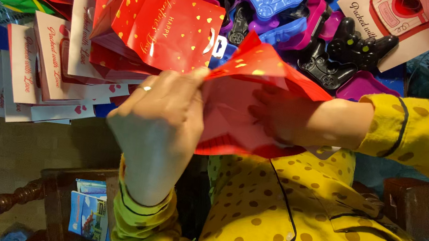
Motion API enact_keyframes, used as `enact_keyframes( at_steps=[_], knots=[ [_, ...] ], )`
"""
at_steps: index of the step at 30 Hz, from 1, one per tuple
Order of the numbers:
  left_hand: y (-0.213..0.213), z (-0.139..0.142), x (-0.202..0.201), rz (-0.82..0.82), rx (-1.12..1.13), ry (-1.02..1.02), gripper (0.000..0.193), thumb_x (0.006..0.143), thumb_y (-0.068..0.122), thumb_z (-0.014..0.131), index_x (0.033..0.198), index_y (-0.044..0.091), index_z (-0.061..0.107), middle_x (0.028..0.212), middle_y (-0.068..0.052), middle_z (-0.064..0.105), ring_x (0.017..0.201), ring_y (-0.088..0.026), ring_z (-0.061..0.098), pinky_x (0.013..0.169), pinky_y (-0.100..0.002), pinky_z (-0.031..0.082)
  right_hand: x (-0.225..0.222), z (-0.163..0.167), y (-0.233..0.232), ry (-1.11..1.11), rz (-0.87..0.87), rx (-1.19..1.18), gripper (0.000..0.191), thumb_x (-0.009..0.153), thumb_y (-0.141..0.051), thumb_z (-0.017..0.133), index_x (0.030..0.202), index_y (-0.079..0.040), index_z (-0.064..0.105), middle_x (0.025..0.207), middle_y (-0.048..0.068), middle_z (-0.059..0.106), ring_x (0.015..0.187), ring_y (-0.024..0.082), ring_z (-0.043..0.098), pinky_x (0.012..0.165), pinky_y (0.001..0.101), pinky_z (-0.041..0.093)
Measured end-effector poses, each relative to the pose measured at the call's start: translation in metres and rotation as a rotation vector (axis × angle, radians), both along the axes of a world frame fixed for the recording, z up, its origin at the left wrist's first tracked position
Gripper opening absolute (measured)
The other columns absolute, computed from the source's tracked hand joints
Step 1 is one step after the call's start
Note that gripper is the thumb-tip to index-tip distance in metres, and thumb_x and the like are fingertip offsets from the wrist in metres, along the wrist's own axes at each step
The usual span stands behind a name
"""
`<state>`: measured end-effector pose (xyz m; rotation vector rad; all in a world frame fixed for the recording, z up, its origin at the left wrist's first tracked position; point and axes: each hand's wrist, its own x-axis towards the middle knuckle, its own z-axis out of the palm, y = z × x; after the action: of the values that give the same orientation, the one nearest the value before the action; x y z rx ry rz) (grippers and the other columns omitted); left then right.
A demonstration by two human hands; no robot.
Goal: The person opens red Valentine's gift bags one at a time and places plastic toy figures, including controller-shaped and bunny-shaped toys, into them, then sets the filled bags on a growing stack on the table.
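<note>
**Red gift bag being opened by hand**

Where the yellow polka-dot sleeves meet the lap, nearest the camera, both hands work on one red gift bag (250,87) with gold hearts, held up in front of the body. The left hand (158,122), wearing a ring, has its fingers (189,83) pinched together on the bag's upper edge at the mouth. The right hand (278,116) is pushed inside the bag up to the wrist, so its shape shows only dimly through the red film; whether those fingers are spread or curled I cannot tell.

To open it well, I judge the pinch should stay at the rim while the inner hand presses gently toward the bottom corners, since thin film like this may crease or tear at the seams if forced.

Just beyond the bag lies a heap of flat red gift bags (168,25) of the same kind, beside white and pink printed cards (45,60) fanned out at the left. Farther back sits a pile of plastic controller-shaped cases (333,53) in black, blue and purple. One larger printed card (410,24) lies at the far right.
</note>
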<state>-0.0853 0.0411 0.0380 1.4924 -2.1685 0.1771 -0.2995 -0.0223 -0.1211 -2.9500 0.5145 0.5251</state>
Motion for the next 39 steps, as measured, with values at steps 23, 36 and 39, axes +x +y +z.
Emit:
enact_keyframes(
  at_steps=[23, 36, 39],
  knots=[
    [-0.022, -0.152, -0.015, -0.22, 0.418, 0.685, 0.025, 0.093, 0.019, 0.078, 0.115, 0.01, 0.071, 0.105, -0.009, 0.073, 0.099, -0.027, 0.072, 0.087, -0.037, 0.057, -0.018, 0.044, -0.038, -0.201, -0.968, 0.498, 0.07, 0.105, -0.049, 0.053, 0.068, 0.01, 0.057, 0.055, 0.02, 0.054, 0.047, 0.027, 0.048, 0.047, 0.0438, 0.041],
    [-0.047, -0.223, -0.029, 0.042, 0.146, 0.648, 0.019, 0.096, 0.006, 0.067, 0.115, 0.007, 0.069, 0.092, -0.013, 0.074, 0.079, -0.028, 0.073, 0.068, -0.038, 0.057, -0.04, 0.034, -0.042, -0.262, -1.001, 0.551, 0.064, 0.104, -0.043, 0.059, 0.072, 0.013, 0.057, 0.059, 0.025, 0.05, 0.054, 0.032, 0.05, 0.052, 0.0474, 0.044],
    [-0.049, -0.22, -0.024, 0.075, 0.177, 0.7, 0.012, 0.096, 0.006, 0.067, 0.106, 0.005, 0.072, 0.083, -0.013, 0.073, 0.068, -0.026, 0.071, 0.061, -0.036, 0.055, -0.049, 0.025, -0.042, -0.189, -0.989, 0.503, 0.06, 0.098, -0.045, 0.058, 0.072, 0.009, 0.062, 0.057, 0.024, 0.055, 0.052, 0.035, 0.059, 0.055, 0.0484, 0.047]
  ],
)
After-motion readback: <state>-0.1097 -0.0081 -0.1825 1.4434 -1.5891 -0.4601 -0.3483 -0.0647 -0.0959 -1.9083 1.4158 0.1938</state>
